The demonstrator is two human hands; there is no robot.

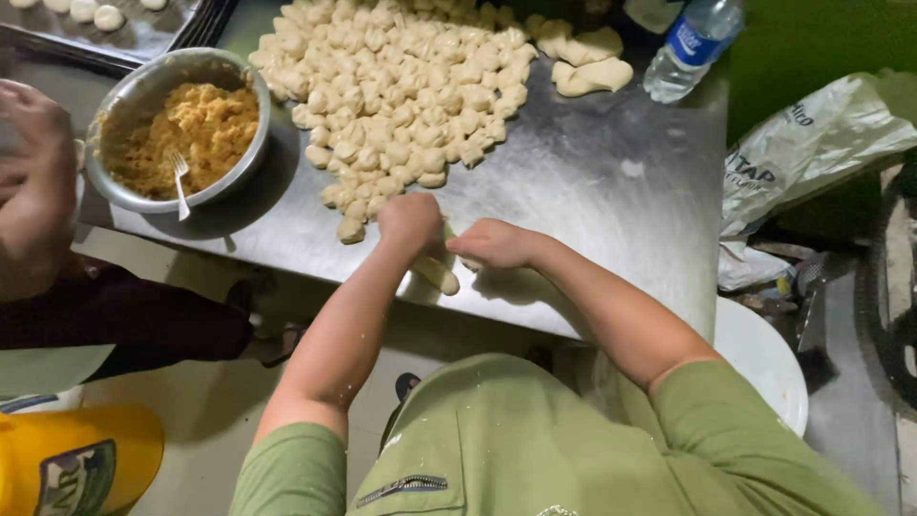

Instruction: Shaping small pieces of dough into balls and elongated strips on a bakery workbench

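Observation:
My left hand (411, 222) is closed in a fist around a pale roll of dough (439, 277), whose end sticks out below the fist at the near edge of the metal table (592, 182). My right hand (492, 245) is just to the right, its fingertips pinched on the same roll near the left fist. Right beyond my hands lies a big heap of small cut dough pieces (401, 86), spread toward the far side of the table.
A metal bowl (143, 91) of crumbly yellow filling with a white fork (180, 182) stands at the left. Another person's hand (33, 182) is at the left edge. There are larger dough lumps (592, 62), a water bottle (693, 43), a plastic bag (812, 143), and a tray (115, 33) of dough balls.

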